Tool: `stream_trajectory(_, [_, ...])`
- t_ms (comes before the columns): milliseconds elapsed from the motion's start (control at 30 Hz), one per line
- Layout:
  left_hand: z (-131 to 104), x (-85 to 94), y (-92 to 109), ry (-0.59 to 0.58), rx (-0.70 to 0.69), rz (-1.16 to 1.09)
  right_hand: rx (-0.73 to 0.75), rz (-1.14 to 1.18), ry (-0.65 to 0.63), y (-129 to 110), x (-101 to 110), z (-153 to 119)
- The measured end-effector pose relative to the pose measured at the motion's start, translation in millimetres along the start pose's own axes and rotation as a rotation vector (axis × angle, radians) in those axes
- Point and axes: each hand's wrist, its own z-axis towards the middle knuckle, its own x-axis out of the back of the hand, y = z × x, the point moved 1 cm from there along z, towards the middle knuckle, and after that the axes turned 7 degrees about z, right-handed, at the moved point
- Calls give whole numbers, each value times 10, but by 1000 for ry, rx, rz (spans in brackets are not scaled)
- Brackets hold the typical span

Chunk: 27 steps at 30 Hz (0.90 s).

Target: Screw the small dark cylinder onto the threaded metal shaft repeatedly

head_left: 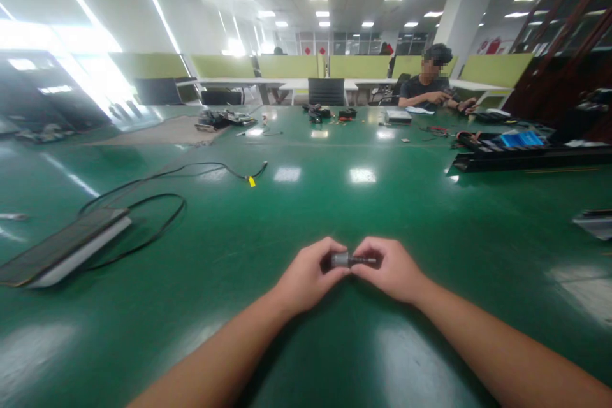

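A small grey metal cylinder with a thin dark shaft (pixel 341 260) lies crosswise between my two hands, just above the green table. It looks like a small motor, but the exact kind is too small to make out. My left hand (pixel 312 271) is closed around the cylinder's thick end, thumb in front and fingers behind. From the other side, my right hand (pixel 389 268) pinches near where the shaft leaves the cylinder. The shaft points right, its lighter tip inside the curve of my right hand. My left palm hides the cylinder's far left end.
On the green table (pixel 229 331), a flat dark panel with a cable (pixel 71 245) lies left, its yellow tag (pixel 252 182) farther back. A black tray (pixel 526 156) with parts stands right. Electronics (pixel 222 119) lie at the back. Another person (pixel 428 80) sits across, handling something.
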Motion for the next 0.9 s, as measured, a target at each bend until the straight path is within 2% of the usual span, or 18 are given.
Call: stream_trajectory(900, [6, 11, 16, 54, -29, -1, 15, 4, 5, 18, 37, 16])
